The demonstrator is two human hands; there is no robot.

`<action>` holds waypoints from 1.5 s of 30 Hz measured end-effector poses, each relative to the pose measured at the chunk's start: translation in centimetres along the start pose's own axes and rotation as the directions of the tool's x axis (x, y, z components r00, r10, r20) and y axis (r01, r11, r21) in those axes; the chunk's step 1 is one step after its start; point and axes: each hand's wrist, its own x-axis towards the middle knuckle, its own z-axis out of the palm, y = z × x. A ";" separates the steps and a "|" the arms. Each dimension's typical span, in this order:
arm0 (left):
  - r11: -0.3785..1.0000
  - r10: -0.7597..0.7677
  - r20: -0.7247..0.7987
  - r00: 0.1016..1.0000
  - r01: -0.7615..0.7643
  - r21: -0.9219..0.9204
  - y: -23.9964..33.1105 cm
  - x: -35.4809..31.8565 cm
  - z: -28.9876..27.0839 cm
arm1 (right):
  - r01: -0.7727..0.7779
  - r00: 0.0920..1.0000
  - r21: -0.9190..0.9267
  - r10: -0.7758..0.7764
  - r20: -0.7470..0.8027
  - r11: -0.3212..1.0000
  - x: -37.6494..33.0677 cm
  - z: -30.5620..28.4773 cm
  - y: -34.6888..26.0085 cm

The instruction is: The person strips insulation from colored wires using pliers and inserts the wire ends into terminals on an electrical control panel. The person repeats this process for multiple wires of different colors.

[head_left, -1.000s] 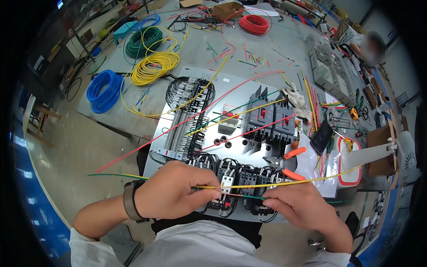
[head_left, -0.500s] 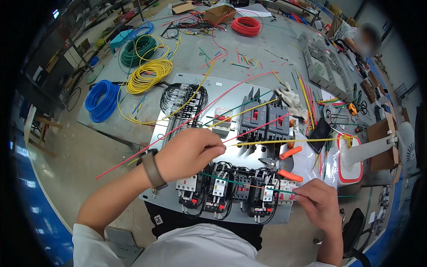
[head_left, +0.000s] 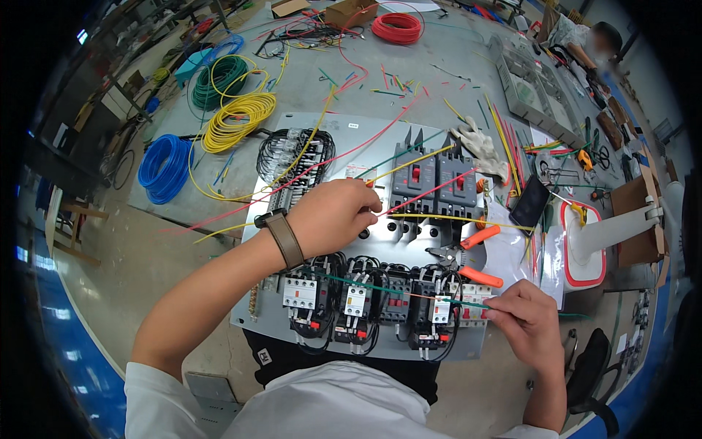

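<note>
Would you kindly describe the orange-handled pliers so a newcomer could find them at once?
Start at the grey metal panel in front of the person. The pliers lie at its right edge, below the two dark breakers and just above the right hand. Nothing else on the panel has bright orange handles.

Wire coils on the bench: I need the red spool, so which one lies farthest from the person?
The red coil, alone at the bench's far top edge. The yellow coil, green coil and blue coil cluster nearer, at left.
</note>
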 end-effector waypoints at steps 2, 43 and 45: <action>1.000 -0.010 0.009 1.000 0.011 -0.018 0.0 -0.3 0.1 | -0.009 1.000 0.000 0.009 0.005 1.000 0.1 0.0 -0.1; 0.954 0.299 -0.178 0.937 -0.300 0.026 9.3 -15.6 1.2 | 0.524 0.818 -0.139 -0.451 0.357 0.840 2.4 2.6 -8.2; 0.952 0.306 -0.169 0.937 -0.304 0.039 9.2 -15.7 1.1 | 0.467 0.824 -0.073 -0.404 0.398 0.881 2.8 2.8 -8.1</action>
